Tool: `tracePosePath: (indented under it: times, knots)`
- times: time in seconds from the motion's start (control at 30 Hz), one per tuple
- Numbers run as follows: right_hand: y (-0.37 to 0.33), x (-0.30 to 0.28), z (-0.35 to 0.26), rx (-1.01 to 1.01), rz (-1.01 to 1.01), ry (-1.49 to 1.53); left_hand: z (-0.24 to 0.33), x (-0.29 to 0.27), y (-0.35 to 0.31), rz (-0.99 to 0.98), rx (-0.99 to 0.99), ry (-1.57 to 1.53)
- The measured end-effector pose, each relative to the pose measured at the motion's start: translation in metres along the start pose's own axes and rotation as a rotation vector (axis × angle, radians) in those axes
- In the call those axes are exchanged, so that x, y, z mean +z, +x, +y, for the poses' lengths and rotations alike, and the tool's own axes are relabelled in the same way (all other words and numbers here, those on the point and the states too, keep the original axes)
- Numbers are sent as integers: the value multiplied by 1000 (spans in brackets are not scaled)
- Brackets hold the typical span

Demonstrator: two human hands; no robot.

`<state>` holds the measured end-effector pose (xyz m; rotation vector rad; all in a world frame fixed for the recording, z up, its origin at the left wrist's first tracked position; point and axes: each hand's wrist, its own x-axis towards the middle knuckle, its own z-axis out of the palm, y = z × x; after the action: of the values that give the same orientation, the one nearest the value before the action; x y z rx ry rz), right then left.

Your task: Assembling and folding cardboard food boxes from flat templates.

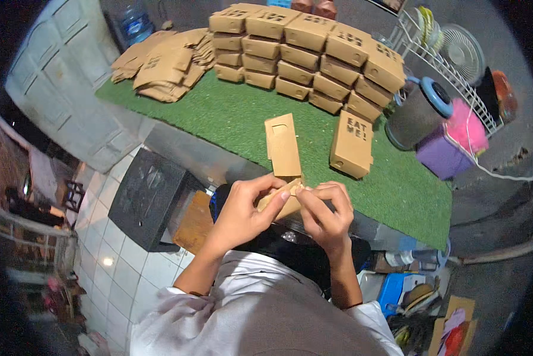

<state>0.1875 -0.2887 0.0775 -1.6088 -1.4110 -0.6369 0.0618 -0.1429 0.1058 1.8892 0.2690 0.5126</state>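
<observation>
A brown cardboard box [284,148], partly folded, lies at the table's near edge with its lid flap stretched away from me. My left hand [251,204] grips its near left side, thumb on top and fingers beneath. On the near right corner, my right hand [325,207] pinches a small cardboard flap between thumb and fingertips. Both hands meet closely there, and they hide part of the fold. Right of them stands one finished box [352,142] with dark print on its top.
Stacked closed boxes [299,56] form a curved wall across the back of the green turf-covered table [231,118]. Flat unfolded boxes [171,62] are piled at the far left. A grey jug [414,115] with a blue lid and a purple bin [447,151] stand at the right; a black speaker-like box [148,199] sits lower left.
</observation>
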Motion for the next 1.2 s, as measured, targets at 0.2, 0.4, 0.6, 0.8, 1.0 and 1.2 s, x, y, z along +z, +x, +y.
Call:
tracePosePath:
  times: [0.2, 0.4, 0.6, 0.8, 1.0, 1.2]
  knots:
    - [18, -7, 3, -79, -136, 25, -16, -2, 1, 57, -66, -251]
    - [10, -30, 1, -52, -162, 7, 2, 16, -3, 154, 44, -108]
    - [-15, -44, 5, 47, -72, -17, 17, 30, 6, -7, 88, 46]
    - [-24, -37, 5, 200, 68, -54, 24, 46, 6, -11, 261, 223]
    - [-26, -30, -2, 367, 168, -112, 23, 54, 6, -28, 338, 292]
    - [-27, -30, -16, 432, 187, -50, 18, 60, 18, 42, 249, 114]
